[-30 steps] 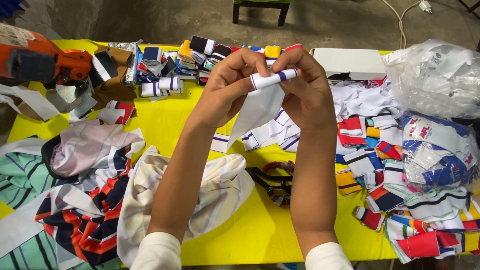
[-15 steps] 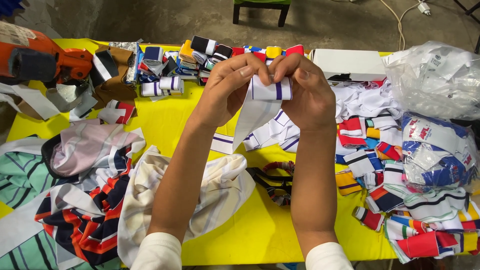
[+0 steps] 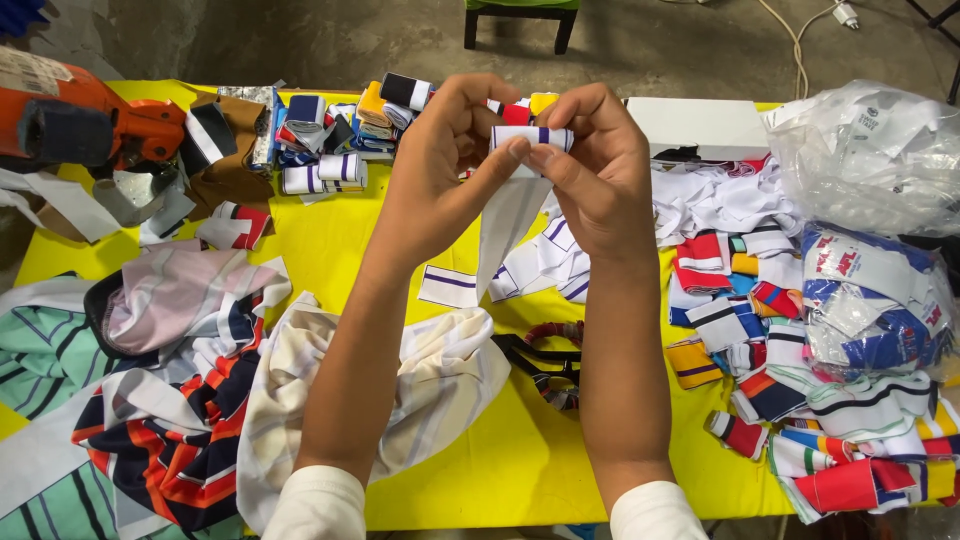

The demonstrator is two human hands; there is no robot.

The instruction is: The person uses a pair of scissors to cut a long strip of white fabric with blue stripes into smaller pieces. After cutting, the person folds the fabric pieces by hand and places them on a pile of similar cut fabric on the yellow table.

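Fabric strip (image 3: 528, 140): white with a dark stripe, its top rolled, raised over the yellow table (image 3: 520, 450), tail hanging toward 6 o'clock.
Left hand (image 3: 440, 160): pinches the roll from 9 o'clock.
Right hand (image 3: 590, 165): grips it from 3 o'clock.
Hidden: the roll's ends, behind fingertips; scissors (image 3: 545, 358) partly under the right forearm.

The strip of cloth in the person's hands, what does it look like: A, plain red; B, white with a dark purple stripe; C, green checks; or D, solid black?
B: the rolled strip pinched between the left hand and the right hand is white with a dark purple stripe, its loose end hanging down over the yellow table.
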